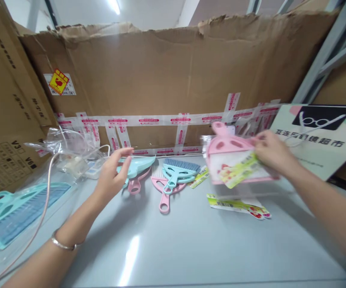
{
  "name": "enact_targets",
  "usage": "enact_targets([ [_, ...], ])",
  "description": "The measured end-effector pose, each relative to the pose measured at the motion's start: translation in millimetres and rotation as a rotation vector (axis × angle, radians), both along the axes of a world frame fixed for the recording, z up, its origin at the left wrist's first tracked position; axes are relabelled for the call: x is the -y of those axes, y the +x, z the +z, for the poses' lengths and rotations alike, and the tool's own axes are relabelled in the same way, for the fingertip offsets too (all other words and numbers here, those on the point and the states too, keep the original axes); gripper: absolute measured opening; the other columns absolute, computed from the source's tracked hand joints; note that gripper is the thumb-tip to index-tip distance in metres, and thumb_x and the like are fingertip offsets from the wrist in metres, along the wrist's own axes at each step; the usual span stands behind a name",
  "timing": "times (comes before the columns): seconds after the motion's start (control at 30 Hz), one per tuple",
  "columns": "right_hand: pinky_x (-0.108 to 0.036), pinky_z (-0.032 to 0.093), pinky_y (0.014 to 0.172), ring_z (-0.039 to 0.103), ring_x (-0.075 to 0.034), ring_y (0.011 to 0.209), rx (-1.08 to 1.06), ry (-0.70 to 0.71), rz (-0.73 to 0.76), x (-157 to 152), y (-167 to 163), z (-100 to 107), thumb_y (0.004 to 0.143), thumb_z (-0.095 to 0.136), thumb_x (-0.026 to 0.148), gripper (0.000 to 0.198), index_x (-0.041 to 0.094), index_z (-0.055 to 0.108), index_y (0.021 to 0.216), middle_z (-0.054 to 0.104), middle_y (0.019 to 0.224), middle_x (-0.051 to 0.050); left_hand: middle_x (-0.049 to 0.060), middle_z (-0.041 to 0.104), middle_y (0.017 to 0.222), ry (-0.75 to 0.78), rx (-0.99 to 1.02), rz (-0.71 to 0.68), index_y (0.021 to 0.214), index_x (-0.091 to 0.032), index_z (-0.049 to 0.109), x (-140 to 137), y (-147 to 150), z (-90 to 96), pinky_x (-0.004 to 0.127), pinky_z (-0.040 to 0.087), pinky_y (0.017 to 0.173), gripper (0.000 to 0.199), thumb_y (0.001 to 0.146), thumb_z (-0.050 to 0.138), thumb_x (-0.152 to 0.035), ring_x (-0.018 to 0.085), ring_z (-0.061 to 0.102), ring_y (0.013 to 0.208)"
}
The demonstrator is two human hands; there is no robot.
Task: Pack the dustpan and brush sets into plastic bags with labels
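A cardboard wall [161, 72] backs the grey table [175, 248]. Right of the turquoise hand brush [179, 173], the bent-fingered right hand [269, 150] grips one raised pink dustpan [229, 144], one yellow-green card [240, 172] across it; left, the loosely open, unladen left hand [113, 176] nears one turquoise dustpan [140, 164].

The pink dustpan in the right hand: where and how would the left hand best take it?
Probably by its narrow handle, the left hand coming from the left: the handle points up from the broad pink dustpan, clear of the yellow-green card across its front and the right hand at its right.
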State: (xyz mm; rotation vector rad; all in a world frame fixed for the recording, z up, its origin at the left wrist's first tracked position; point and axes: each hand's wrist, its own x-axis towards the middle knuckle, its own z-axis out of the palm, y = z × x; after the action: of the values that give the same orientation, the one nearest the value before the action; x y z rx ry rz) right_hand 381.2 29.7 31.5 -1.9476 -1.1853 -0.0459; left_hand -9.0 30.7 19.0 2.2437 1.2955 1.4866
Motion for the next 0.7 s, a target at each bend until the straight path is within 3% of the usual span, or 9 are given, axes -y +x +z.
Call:
enact_targets([
  [0.13, -0.027, 0.036, 0.061, 0.052, -0.016, 0.065, 0.024, -0.032, 0.38, -33.8, -85.8, 4.5, 0.08, 0.046, 0.023, 0.008, 0.023, 0.043, 0.073, 0.058, 0.071, -0.003, 0.011, 0.055, 0.114, -0.535, 0.285, -0.257, 0.135, -0.028, 0.023, 10.9, 26.2, -1.7, 0.022, 0.049, 0.048, 0.06, 0.082, 0.05, -0.039, 0.017, 0.064, 0.078],
  [0.2, -0.026, 0.038, 0.061, 0.053, -0.017, 0.066, 0.041, -0.038, 0.532, -42.6, -120.3, 2.1, 0.081, 0.046, 0.025, 0.01, 0.022, 0.043, 0.071, 0.059, 0.07, -0.002, 0.008, 0.06, 0.099, -0.684, 0.352, -0.293, 0.138, -0.032, 0.014, 11.8, 31.0, -3.4, 0.017, 0.037, 0.035, 0.072, 0.079, 0.055, -0.04, 0.012, 0.061, 0.055],
  [0.23, -0.027, 0.038, 0.062, 0.054, -0.017, 0.067, 0.047, -0.036, 0.592, -44.3, -133.5, 0.6, 0.081, 0.046, 0.025, 0.011, 0.022, 0.043, 0.071, 0.059, 0.069, -0.001, 0.004, 0.062, 0.085, -0.718, 0.362, -0.302, 0.137, -0.031, 0.017, 11.2, 31.3, -4.6, 0.016, 0.03, 0.032, 0.072, 0.077, 0.057, -0.039, 0.009, 0.056, 0.045],
  [0.3, -0.028, 0.04, 0.066, 0.055, -0.018, 0.071, 0.048, -0.019, 0.674, -43.0, -151.2, -3.2, 0.083, 0.043, 0.028, 0.011, 0.022, 0.044, 0.074, 0.06, 0.074, -0.002, -0.005, 0.055, 0.06, -0.73, 0.366, -0.303, 0.128, -0.027, 0.035, 9.0, 30.1, -7.7, 0.015, 0.024, 0.03, 0.06, 0.075, 0.061, -0.038, 0.006, 0.044, 0.034],
  [0.37, -0.032, 0.041, 0.076, 0.054, -0.02, 0.086, 0.05, 0.067, 0.697, -37.7, -159.1, -9.7, 0.083, 0.045, 0.038, 0.016, 0.022, 0.045, 0.087, 0.058, 0.093, -0.006, -0.008, 0.048, 0.048, -0.701, 0.399, -0.256, 0.113, -0.023, 0.044, 7.0, 29.0, -11.8, 0.015, 0.024, 0.031, 0.044, 0.074, 0.061, -0.037, 0.005, 0.039, 0.031],
  [0.43, -0.037, 0.037, 0.09, 0.046, -0.025, 0.105, 0.068, 0.173, 0.695, -31.5, -160.1, -20.5, 0.074, 0.055, 0.05, 0.044, 0.021, 0.039, 0.103, 0.048, 0.113, -0.011, -0.009, 0.047, 0.046, -0.663, 0.468, -0.192, 0.103, -0.023, 0.043, 6.1, 29.5, -16.5, 0.014, 0.024, 0.031, 0.037, 0.075, 0.06, -0.037, 0.006, 0.039, 0.03],
  [0.53, -0.042, 0.033, 0.097, 0.038, -0.03, 0.115, 0.079, 0.186, 0.695, -26.9, -150.2, -42.2, 0.056, 0.069, 0.056, 0.08, 0.018, 0.031, 0.115, 0.037, 0.119, -0.016, -0.011, 0.048, 0.048, -0.609, 0.551, -0.159, 0.095, -0.024, 0.037, 6.8, 32.6, -23.2, 0.013, 0.025, 0.03, 0.034, 0.075, 0.059, -0.04, 0.006, 0.041, 0.03],
  [0.63, -0.045, 0.035, 0.095, 0.038, -0.031, 0.114, 0.053, 0.127, 0.665, -29.8, -124.3, -59.2, 0.058, 0.069, 0.049, 0.077, 0.016, 0.03, 0.116, 0.035, 0.119, -0.017, -0.012, 0.044, 0.047, -0.543, 0.596, -0.142, 0.086, -0.024, 0.034, 7.5, 34.9, -27.6, 0.012, 0.027, 0.029, 0.033, 0.074, 0.06, -0.04, 0.006, 0.042, 0.03],
  [0.7, -0.05, 0.03, 0.097, 0.035, -0.034, 0.117, 0.087, 0.183, 0.573, -31.1, -103.7, -61.8, 0.061, 0.067, 0.041, 0.067, 0.015, 0.035, 0.113, 0.036, 0.119, -0.017, -0.012, 0.044, 0.049, -0.488, 0.633, -0.111, 0.081, -0.024, 0.033, 6.7, 35.4, -28.4, 0.013, 0.029, 0.029, 0.033, 0.073, 0.061, -0.038, 0.006, 0.043, 0.031],
])
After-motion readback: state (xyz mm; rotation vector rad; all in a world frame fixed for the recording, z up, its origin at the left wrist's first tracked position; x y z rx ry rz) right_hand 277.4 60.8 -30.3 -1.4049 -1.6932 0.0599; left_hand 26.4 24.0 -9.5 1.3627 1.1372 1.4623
